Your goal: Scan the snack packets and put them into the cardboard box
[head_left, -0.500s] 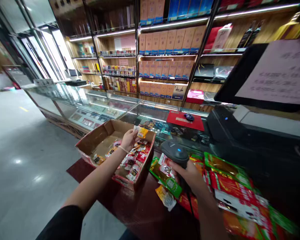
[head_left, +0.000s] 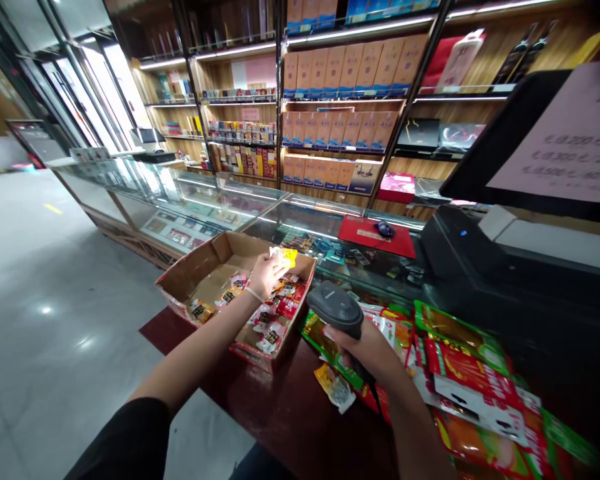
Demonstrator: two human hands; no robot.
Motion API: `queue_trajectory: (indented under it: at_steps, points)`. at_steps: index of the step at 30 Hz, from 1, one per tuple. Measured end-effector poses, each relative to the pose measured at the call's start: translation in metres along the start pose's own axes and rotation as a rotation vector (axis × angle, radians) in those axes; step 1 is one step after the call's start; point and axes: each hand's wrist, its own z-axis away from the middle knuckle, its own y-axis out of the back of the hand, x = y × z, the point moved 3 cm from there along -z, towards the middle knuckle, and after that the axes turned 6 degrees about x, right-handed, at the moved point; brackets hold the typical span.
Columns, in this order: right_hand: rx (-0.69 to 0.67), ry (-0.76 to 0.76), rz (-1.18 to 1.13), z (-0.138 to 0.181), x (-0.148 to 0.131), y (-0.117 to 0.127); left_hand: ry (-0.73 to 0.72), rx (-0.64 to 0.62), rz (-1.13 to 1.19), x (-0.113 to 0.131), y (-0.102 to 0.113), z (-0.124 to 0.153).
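My left hand [head_left: 266, 275] pinches a small yellow and white snack packet [head_left: 285, 257] above the right part of an open cardboard box [head_left: 180, 273]. Bright light falls on the packet. Inside the box lie several small snack packets [head_left: 271, 337], red, white and orange. My right hand [head_left: 353, 341] is wrapped round the handle of a black barcode scanner [head_left: 334, 308], its head pointing toward the box and the left hand. Below the scanner, a loose orange and clear packet [head_left: 334, 387] rests on the dark red tabletop [head_left: 280, 420].
Red and green snack bags [head_left: 475, 380] are piled at the right. Behind the box runs a glass display counter [head_left: 220, 200] with a red mat [head_left: 375, 235] and a mouse [head_left: 385, 229]. A black monitor [head_left: 510, 147] bearing a paper sheet stands at the right.
The scanner has turned and shifted slightly left toward the packet, which is now brightly lit. Its blue light no longer shows. My left hand still holds the packet over the box.
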Motion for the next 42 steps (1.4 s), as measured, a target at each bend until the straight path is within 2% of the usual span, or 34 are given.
queue_trajectory:
  at_steps: [5, 9, 12, 16, 20, 25, 27, 30, 33, 37, 42]
  points:
    - [0.031, -0.004, -0.020, 0.001, -0.005, 0.006, -0.010, -0.011, 0.010, -0.002, -0.001, -0.001]
    - [0.119, 0.012, -0.077, 0.003, -0.003, 0.030, -0.028, -0.034, -0.059, -0.002, -0.001, 0.000]
    - [0.224, 0.031, -0.158, 0.007, 0.002, 0.058, -0.059, -0.145, -0.172, 0.001, -0.009, 0.010]
    - [0.360, 0.085, -0.333, 0.019, 0.005, 0.097, -0.061, -0.355, -0.345, -0.002, -0.038, 0.032]
    - [0.444, 0.102, -0.405, 0.035, 0.001, 0.121, -0.017, -0.513, -0.631, -0.032, -0.071, 0.049]
    - [0.496, 0.166, -0.433, 0.048, -0.006, 0.134, -0.051, -0.589, -0.931, -0.092, -0.101, 0.063]
    - [0.504, 0.180, -0.423, 0.050, -0.007, 0.137, -0.056, -0.728, -0.985, -0.110, -0.111, 0.076]
    - [0.518, 0.195, -0.403, 0.053, -0.009, 0.139, 0.102, -0.932, -0.968, -0.129, -0.118, 0.098]
    - [0.543, 0.180, -0.370, 0.054, -0.010, 0.140, 0.224, -0.906, -0.872, -0.132, -0.120, 0.109]
    - [0.547, 0.148, -0.353, 0.053, -0.009, 0.139, 0.231, -0.798, -0.791, -0.122, -0.120, 0.104]
    - [0.483, 0.158, -0.378, 0.049, -0.010, 0.132, 0.134, -0.786, -0.667, -0.082, -0.112, 0.092]
